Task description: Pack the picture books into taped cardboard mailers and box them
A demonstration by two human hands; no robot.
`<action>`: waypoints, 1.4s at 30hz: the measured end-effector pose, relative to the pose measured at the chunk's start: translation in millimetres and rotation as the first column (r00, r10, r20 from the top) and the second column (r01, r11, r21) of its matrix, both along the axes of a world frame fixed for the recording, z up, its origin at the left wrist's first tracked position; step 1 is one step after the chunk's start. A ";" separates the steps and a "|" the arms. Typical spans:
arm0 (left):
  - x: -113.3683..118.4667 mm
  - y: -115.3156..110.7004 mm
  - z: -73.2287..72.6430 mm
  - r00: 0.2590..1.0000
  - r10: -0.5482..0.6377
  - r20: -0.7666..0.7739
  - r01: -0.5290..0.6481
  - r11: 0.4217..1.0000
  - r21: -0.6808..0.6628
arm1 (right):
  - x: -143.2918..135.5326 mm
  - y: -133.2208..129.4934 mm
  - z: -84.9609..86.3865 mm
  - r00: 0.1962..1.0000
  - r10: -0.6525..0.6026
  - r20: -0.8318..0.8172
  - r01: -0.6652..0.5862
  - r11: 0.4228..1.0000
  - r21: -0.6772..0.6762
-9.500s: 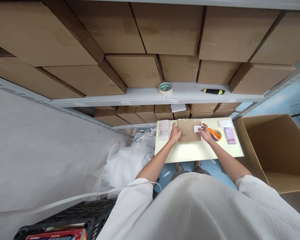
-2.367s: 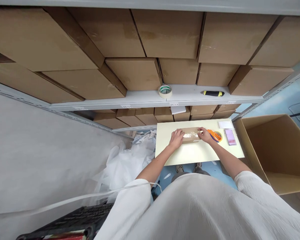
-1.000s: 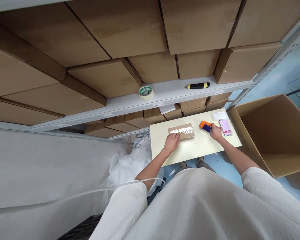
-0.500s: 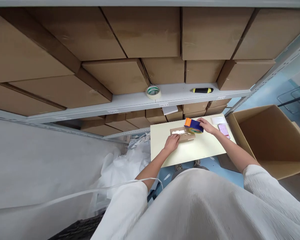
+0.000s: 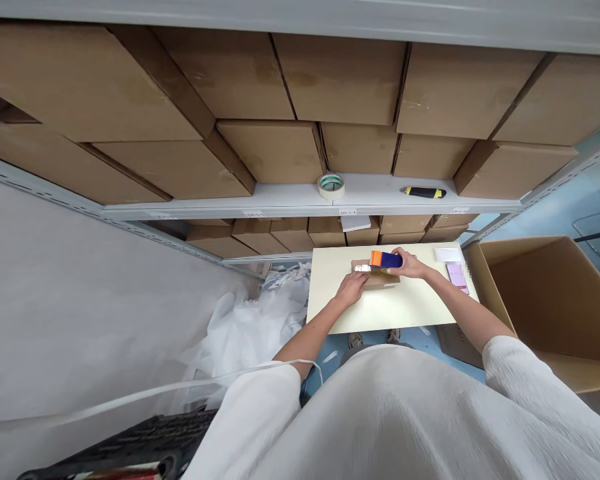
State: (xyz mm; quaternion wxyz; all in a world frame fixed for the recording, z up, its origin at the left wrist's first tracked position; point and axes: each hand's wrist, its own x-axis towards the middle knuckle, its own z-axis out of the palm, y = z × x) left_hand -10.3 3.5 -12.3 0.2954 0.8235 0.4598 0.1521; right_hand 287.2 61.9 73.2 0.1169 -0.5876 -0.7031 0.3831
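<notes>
A small brown cardboard box [image 5: 380,281] lies on the pale yellow tabletop [image 5: 347,322], with shiny glare on its top. Against the box's left part, my left hand [image 5: 351,289] rests with its fingers on the cardboard, steadying it. My right hand [image 5: 410,264] grips a tape dispenser [image 5: 389,261] with a dark blue body and an orange front. The dispenser is over the right part of the box and hides some of its top. Whether it touches the box I cannot tell.
A phone [image 5: 457,277] and a white packet [image 5: 449,255] lie at the table's right end. Beside it stands a large open carton [image 5: 500,293]. On the shelf ahead are a masking tape roll [image 5: 331,187], a utility knife [image 5: 424,193] and several boxes. White wrapping [image 5: 250,327] heaps at left.
The tape dispenser in my right hand has moved left over the box and is turned more level. My left hand stays at the box's left part. The whole view has shifted a little.
</notes>
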 end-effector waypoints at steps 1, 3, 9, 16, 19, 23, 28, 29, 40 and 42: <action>-0.1 0.1 -0.1 1.000 -0.003 -0.008 0.003 1.000 0.009 | -0.1 0.3 0.6 0.998 0.042 0.047 -0.044 0.999 0.027; 0.0 0.2 -0.7 1.000 -0.008 -0.026 0.009 0.999 0.031 | 0.3 1.6 0.2 0.983 0.121 0.140 -0.131 0.989 0.064; 0.2 2.0 -4.7 0.999 0.014 -0.035 -0.012 0.997 0.071 | 5.1 5.2 -4.0 0.951 0.168 0.261 -0.200 0.974 0.103; 0.9 3.1 1.1 0.982 0.105 0.155 -0.098 0.994 -0.051 | 0.6 4.6 -2.8 0.947 0.216 0.238 -0.246 0.964 0.103; 6.5 9.3 10.1 0.873 0.348 0.341 -0.271 0.928 -0.254 | 0.6 5.3 -4.5 0.943 0.224 0.245 -0.249 0.966 0.075; 15.9 22.9 28.4 0.576 0.680 0.455 -0.366 0.711 -0.600 | 3.0 6.2 -6.4 0.943 0.222 0.249 -0.242 0.969 0.056; 26.9 31.1 52.0 0.460 0.756 0.467 -0.253 0.615 -0.747 | 2.8 4.3 -5.0 0.948 0.216 0.235 -0.236 0.970 0.062; 29.4 31.6 55.8 0.462 0.757 0.462 -0.246 0.610 -0.753 | 2.4 3.7 -4.3 0.948 0.215 0.234 -0.236 0.970 0.063; 44.3 37.8 80.0 0.437 0.797 0.417 -0.257 0.555 -0.791 | 1.8 0.6 0.2 0.943 0.235 0.234 -0.262 0.961 0.088; 42.8 37.7 79.5 0.452 0.801 0.394 -0.302 0.553 -0.777 | 0.1 -0.1 3.8 0.937 0.251 0.244 -0.280 0.955 0.093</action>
